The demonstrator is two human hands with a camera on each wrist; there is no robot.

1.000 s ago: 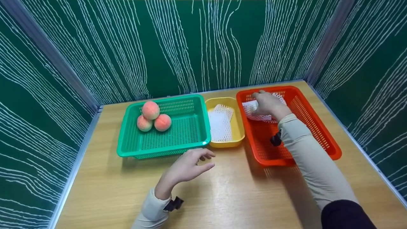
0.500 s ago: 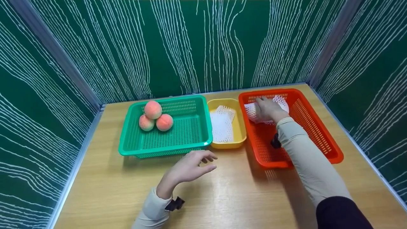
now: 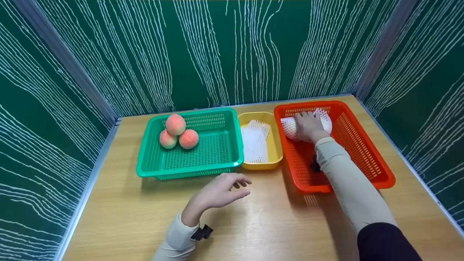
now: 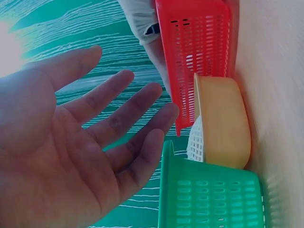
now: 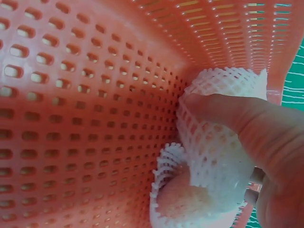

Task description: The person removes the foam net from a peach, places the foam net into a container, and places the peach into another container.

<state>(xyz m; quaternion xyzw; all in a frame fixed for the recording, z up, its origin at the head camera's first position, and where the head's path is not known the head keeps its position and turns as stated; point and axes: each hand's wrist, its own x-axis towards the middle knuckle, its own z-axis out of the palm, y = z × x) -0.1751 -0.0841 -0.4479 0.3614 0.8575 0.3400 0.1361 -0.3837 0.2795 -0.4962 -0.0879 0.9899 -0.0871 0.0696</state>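
Observation:
My right hand (image 3: 308,127) reaches into the back of the red basket (image 3: 315,189). In the right wrist view its thumb and fingers wrap round a peach in a white foam net (image 5: 206,152). Right against it, a second netted peach (image 5: 183,197) shows its pink skin through the net's open end. Left and right of the hand, white netting (image 3: 289,127) is visible in the head view. My left hand (image 3: 219,192) hovers in front of the green basket (image 3: 188,173), fingers loosely bent; the left wrist view shows its bare palm (image 4: 61,180).
Three bare peaches (image 3: 189,139) lie at the green basket's left end. Between the two big baskets stands a yellow bin (image 3: 261,166) with flat white foam nets (image 3: 253,145). Green patterned walls (image 3: 253,54) enclose the wooden table (image 3: 261,217) at the back and sides.
My right hand has settled lower over the netted peaches, its fingers coming down onto the netting. The left hand has stayed almost still, and the head view has shifted slightly.

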